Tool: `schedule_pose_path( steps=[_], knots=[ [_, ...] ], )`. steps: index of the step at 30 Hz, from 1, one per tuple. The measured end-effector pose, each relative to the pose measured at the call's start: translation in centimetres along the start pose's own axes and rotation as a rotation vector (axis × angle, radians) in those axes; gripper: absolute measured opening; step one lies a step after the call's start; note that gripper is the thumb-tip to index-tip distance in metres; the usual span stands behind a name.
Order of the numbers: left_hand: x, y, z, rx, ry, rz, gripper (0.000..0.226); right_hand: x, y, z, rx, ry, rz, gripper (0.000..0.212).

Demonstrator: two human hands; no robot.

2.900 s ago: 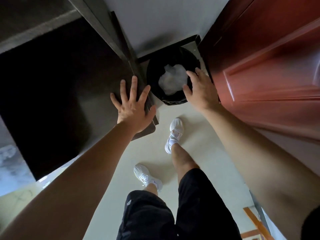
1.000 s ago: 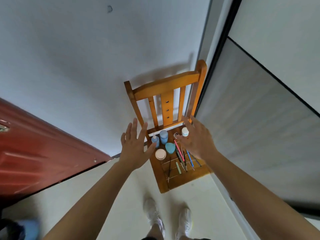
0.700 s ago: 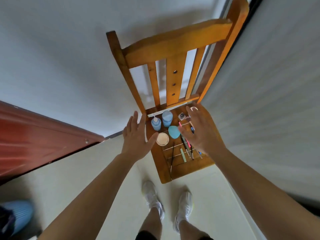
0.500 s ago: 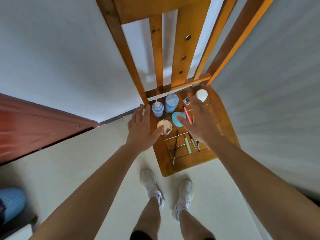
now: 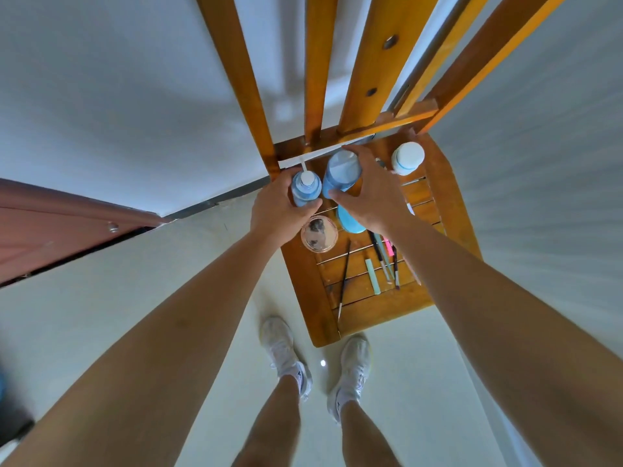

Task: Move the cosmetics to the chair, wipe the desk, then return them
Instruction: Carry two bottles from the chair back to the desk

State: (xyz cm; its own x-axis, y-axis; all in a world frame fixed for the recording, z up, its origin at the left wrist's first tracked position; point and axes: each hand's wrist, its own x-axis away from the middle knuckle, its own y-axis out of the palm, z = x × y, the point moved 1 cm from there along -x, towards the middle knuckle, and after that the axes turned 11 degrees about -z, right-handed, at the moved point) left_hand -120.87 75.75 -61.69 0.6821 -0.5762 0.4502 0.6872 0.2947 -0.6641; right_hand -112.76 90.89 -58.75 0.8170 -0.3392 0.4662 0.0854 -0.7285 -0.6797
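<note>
All cosmetics [image 5: 407,158] sit on the orange wooden chair [image 5: 381,311]; returning them looks just begun. Left grip [image 5: 276,210] holds the small blue pump bottle [image 5: 305,193], right grip [image 5: 371,197] the big blue bottle [image 5: 340,171]

The arms [image 5: 188,332] and lower legs [image 5: 279,429] are bare. On the feet are white sneakers [image 5: 281,345] and white ankle socks [image 5: 296,377] with a small dark mark, perhaps a logo.

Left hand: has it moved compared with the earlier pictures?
Yes. The left hand went forward along the chair seat toward its backrest and now grips the small pump bottle.
</note>
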Motion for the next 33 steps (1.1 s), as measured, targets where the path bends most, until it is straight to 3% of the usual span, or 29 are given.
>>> schedule_pose_path(
  steps=[3, 10, 16, 20, 26, 33],
  knots=[
    [1.0, -0.5, -0.4, 0.017, 0.024, 0.071, 0.055, 0.1, 0.3, -0.2, -0.062, 0.017, 0.022, 0.068],
    [7.0, -4.7, -1.4, 0.238, 0.106, 0.242, 0.054, 5.2, -0.3, -2.7, -0.19, -0.133, 0.112, 0.063],
    [17.0, -13.3, 0.9, 0.555, -0.012, 0.43, 0.056, 11.1, -3.0, -10.8, -0.389, -0.267, 0.123, 0.065],
    [27.5, -20.4, 2.8, 0.566, -0.045, 0.59, 0.054, 16.8, -6.4, -19.8, -0.397, -0.477, 0.058, 0.068],
    [48.7, -26.9, 6.1, 0.517, -0.144, 1.017, 0.045, 29.3, -8.2, -33.5, -0.413, -0.886, -0.145, 0.067],
    [73.9, -27.8, 6.4, 0.427, -0.252, 1.388, 0.04, 47.0, -2.7, -47.4, -0.401, -1.222, -0.461, 0.062]
  ],
)
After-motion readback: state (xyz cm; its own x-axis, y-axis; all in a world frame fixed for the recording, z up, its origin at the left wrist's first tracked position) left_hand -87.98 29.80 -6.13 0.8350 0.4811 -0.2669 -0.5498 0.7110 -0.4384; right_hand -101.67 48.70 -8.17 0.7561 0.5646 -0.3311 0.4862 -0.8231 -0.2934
